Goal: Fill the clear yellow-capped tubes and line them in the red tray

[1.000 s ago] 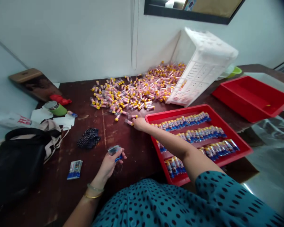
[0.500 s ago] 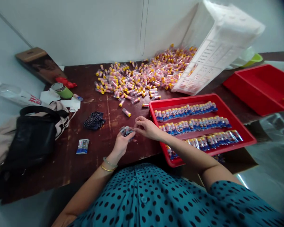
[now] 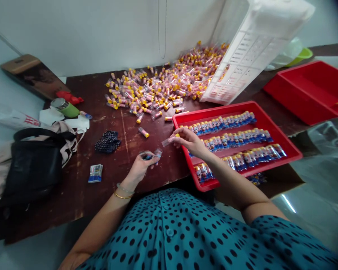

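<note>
My right hand (image 3: 190,141) pinches a small clear tube with a yellow cap (image 3: 169,140) just left of the near red tray (image 3: 287,144). My left hand (image 3: 142,165) holds a small bundle of blue labels (image 3: 152,154) above the dark wooden table (image 3: 124,176). The tray holds three long rows of blue-labelled tubes (image 3: 233,137) and a short row at its near left corner. A large heap of unlabelled yellow-capped tubes (image 3: 160,88) lies at the back of the table, with a few loose ones (image 3: 143,132) closer to my hands.
A tilted white plastic crate (image 3: 250,48) leans on the wall over the heap. A second red tray (image 3: 307,92) stands at the right. A black bag (image 3: 30,165), a green can (image 3: 65,107), a dark dotted cloth (image 3: 107,141) and a label packet (image 3: 95,173) lie at the left.
My right hand took a tube from near the heap, met my left hand, then drew slightly apart to the right with the tube. My left hand rose toward the table's middle.
</note>
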The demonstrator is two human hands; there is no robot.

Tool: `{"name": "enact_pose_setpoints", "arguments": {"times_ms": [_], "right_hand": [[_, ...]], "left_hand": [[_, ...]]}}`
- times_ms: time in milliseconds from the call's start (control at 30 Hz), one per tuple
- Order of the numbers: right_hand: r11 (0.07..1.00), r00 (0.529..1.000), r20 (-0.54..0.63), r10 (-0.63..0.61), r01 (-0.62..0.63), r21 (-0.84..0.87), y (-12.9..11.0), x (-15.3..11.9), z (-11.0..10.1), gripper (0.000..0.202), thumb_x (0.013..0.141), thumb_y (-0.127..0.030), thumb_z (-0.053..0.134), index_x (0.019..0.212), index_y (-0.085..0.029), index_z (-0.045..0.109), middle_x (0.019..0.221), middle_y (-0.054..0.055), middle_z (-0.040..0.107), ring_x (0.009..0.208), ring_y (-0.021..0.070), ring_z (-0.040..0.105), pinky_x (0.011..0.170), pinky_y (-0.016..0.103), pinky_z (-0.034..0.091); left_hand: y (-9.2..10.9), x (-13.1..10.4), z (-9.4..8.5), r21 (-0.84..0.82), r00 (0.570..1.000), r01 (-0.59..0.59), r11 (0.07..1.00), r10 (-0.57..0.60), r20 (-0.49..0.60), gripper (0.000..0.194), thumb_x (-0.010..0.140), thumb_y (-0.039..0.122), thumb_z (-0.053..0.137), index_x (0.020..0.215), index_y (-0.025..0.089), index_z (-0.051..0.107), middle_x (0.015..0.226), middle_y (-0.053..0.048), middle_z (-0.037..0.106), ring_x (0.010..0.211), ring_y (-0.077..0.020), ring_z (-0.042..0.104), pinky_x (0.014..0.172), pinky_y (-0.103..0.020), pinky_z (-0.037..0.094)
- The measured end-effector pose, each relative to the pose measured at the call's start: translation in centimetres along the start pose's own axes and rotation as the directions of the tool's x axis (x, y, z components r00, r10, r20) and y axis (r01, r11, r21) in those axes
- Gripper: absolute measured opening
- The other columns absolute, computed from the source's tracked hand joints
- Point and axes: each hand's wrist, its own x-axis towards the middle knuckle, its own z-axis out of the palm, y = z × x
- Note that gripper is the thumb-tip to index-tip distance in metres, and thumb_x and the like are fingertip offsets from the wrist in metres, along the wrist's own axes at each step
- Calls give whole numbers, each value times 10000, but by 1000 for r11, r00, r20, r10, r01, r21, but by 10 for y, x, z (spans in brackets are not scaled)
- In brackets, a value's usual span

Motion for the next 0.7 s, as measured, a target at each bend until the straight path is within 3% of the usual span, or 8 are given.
{"name": "enact_pose_setpoints", "arguments": {"times_ms": [100,233,433,567,700], "right_hand": [[972,994,40,105,-111,209,-4,-1,-6,293,846,-427,681,1022,-211,591,938,24,674,710,120,624,660,261,545],[954,988,80,129,-145,263,-6,0,-5,319,815,-405,722,1039,-198,627,904,9,683,711,102,632,689,241,541],[999,995,95,34,-35,7,-8,-4,-1,288,854,-368,678,1075,-187,637,945,17,678,827,129,628,773,257,505],[969,995,-90,-49,26,-246,-1,-18,10,214,883,-354,647,1032,-206,605,898,6,674,816,145,627,793,275,493],[975,989,-131,-68,38,-219,9,-37,25,206,888,-374,647,1003,-204,625,964,25,700,894,172,659,841,292,507]], "left_hand": [[0,1,3,-3,1000,6,1000,-6,8,310,520,280,905,642,151,651,583,13,611,548,-124,561,456,-224,379],[4,0,7,21,996,1,1000,-3,90,284,558,291,891,649,140,669,591,0,617,548,-124,547,477,-241,384],[3,-3,15,99,982,2,995,-21,187,246,636,305,858,706,137,692,620,-14,634,581,-138,562,528,-260,425],[4,-8,28,60,989,21,998,-29,143,307,682,362,830,841,137,694,720,-14,654,638,-141,593,555,-254,466],[8,-13,38,-97,975,168,981,-151,161,361,681,389,833,901,150,676,764,-12,667,664,-150,627,558,-255,494]]}}
